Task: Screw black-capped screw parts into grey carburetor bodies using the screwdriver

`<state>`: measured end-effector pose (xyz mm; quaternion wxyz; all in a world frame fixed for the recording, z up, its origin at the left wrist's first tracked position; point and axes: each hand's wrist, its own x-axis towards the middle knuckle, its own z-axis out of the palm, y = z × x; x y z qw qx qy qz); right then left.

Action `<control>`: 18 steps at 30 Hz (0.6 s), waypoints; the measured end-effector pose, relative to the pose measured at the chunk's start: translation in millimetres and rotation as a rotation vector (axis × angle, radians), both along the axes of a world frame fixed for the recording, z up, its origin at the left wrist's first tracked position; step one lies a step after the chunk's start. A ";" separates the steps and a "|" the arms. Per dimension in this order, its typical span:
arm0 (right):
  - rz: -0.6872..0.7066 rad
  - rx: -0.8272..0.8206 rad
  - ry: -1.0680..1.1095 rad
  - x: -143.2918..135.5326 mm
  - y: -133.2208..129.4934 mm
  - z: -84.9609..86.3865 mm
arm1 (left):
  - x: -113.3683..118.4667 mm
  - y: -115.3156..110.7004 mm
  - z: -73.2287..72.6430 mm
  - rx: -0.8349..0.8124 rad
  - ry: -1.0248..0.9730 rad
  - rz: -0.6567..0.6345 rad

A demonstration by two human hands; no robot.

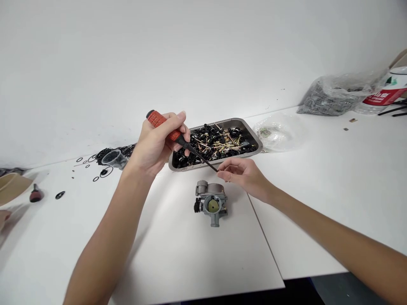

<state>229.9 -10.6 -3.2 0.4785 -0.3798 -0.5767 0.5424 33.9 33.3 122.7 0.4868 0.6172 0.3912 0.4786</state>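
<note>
My left hand (152, 146) is closed round the red and black handle of a screwdriver (157, 120), its dark shaft slanting down to the right. At the shaft's tip, the fingers of my right hand (246, 173) are pinched together; whatever small thing they hold is too small to make out. Just below the tip, a grey metal carburetor (219, 198) with a brass-coloured disc in its bore and a black knob on its left side rests on the white table, touched by neither hand. Behind my hands lies a metal tray (259, 148) of black parts and brass-coloured screws.
Left of the tray are a clear plastic cup (112, 158), black rubber rings (104, 154) and a stubby red-handled tool (35, 195). Part of another person's hand (4, 218) shows at the left edge. Plastic bags (330, 99) and a red-labelled bottle (378, 97) stand back right.
</note>
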 end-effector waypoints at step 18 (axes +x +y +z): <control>0.003 -0.005 -0.030 -1.3 -2.5 0.8 | 0.8 -5.9 0.3 0.051 0.003 -0.003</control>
